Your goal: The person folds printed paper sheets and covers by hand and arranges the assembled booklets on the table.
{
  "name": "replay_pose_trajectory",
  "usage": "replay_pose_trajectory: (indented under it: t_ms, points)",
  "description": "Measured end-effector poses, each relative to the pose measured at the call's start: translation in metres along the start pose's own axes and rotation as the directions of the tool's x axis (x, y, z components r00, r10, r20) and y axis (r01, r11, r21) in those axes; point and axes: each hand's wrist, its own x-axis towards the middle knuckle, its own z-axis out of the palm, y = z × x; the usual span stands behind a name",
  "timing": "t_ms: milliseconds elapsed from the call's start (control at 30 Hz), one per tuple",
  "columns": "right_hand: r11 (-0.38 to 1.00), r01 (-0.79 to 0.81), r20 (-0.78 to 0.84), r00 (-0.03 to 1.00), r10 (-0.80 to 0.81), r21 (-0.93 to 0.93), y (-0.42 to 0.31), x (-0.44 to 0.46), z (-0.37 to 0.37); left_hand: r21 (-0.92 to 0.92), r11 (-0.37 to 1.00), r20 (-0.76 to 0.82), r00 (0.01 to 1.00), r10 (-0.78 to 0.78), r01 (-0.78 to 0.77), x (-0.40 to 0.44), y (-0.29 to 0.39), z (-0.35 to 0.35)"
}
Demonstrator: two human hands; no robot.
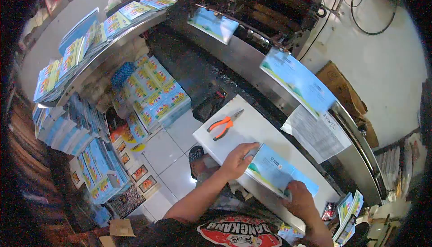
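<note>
A stack of light-blue printed sheets [271,165] lies on the white tabletop [256,123] in front of me. My left hand [240,160] is closed on the stack's left end, with the thumb at the top edge. My right hand [299,198] is closed on the near edge toward the right, its fingertips partly hidden. More light-blue sheet [305,181] shows at the right end of the stack. Beyond my left hand, pliers [223,124] with orange and black handles rest on the tabletop.
A machine with a long metal rail [252,69] runs behind the table. Printed sheets [297,82] and a paper with handwriting [317,132] lie along it. Printed stacks stand on the floor [155,96], on the left shelf [74,58] and below it [101,170].
</note>
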Motion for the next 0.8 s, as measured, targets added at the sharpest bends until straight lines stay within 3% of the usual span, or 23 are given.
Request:
replay_pose_trajectory:
  t_ms: [33,100,200,233,267,300,367,400,433,467,567,633,667,700,733,767,800]
  points:
    - [1.000,-0.001,-0.003,1.000,0.001,0.001,-0.001,-0.001,-0.014,-0.001,1.000,-0.008,1.000,0.011,-0.011,0.000,-0.001,0.000]
    - [0.953,-0.246,0.088,0.968,0.234,0.179,-0.002,0.001,-0.042,-0.005,1.000,-0.021,1.000,0.022,-0.023,0.001,-0.003,0.001]
    - [0.972,-0.203,-0.191,0.965,0.179,-0.114,0.028,0.006,-0.065,-0.002,1.000,-0.038,0.999,-0.006,0.006,-0.001,-0.003,0.001]
    - [0.970,-0.242,-0.156,0.959,0.235,-0.028,0.039,0.014,-0.079,0.018,0.999,-0.026,0.999,-0.030,0.031,-0.001,-0.003,0.001]
    - [0.967,-0.232,-0.209,0.956,0.207,-0.105,0.043,0.015,-0.096,0.038,0.998,-0.014,0.998,-0.054,0.055,-0.001,-0.003,0.001]
    - [0.947,-0.295,-0.281,0.926,0.252,-0.123,0.061,0.016,-0.105,0.037,0.998,-0.014,0.998,-0.054,0.054,-0.001,-0.004,0.001]
    - [0.810,-0.564,-0.345,0.801,0.490,-0.159,0.081,0.030,-0.153,0.056,0.997,-0.018,0.999,-0.048,0.049,-0.002,-0.008,0.003]
    - [0.901,-0.431,-0.547,0.765,0.340,-0.042,0.123,0.033,-0.167,0.056,0.997,-0.019,0.999,-0.051,0.052,-0.002,-0.006,0.002]
    - [0.965,-0.258,-0.729,0.654,0.203,0.037,0.154,0.040,-0.179,0.040,0.997,-0.009,0.997,-0.072,0.072,-0.001,-0.002,0.001]
    - [0.963,-0.271,-0.807,0.570,0.156,-0.005,0.109,0.052,-0.206,0.025,0.996,0.001,0.996,-0.091,0.091,0.000,0.000,0.000]
    - [0.950,-0.190,-0.929,0.324,-0.179,-0.249,0.105,0.105,-0.228,0.011,0.988,0.003,0.988,-0.154,0.154,-0.001,0.002,0.002]
    - [0.879,-0.321,-0.887,0.414,-0.205,-0.353,0.132,0.149,-0.215,0.058,0.995,-0.013,0.996,-0.084,0.084,0.000,-0.001,0.003]
    - [0.919,-0.259,-0.845,0.519,-0.127,-0.297,0.141,0.166,-0.196,0.102,0.995,-0.026,1.000,-0.017,0.019,0.000,-0.004,0.004]
    - [0.906,-0.345,-0.777,0.628,0.029,-0.245,0.154,0.188,-0.169,0.107,0.994,-0.027,1.000,-0.014,0.017,0.000,-0.005,0.005]
    - [0.912,-0.370,-0.672,0.723,0.163,-0.178,0.118,0.188,-0.149,0.136,0.991,-0.007,1.000,0.004,-0.003,0.000,-0.007,0.006]
    - [0.886,-0.348,-0.588,0.801,0.111,-0.306,0.105,0.186,-0.125,0.164,0.986,0.011,1.000,0.021,-0.022,0.001,-0.007,0.004]
    - [0.841,-0.281,-0.617,0.784,-0.077,-0.462,0.106,0.187,-0.098,0.167,0.986,0.004,1.000,0.026,-0.026,0.002,-0.005,0.003]
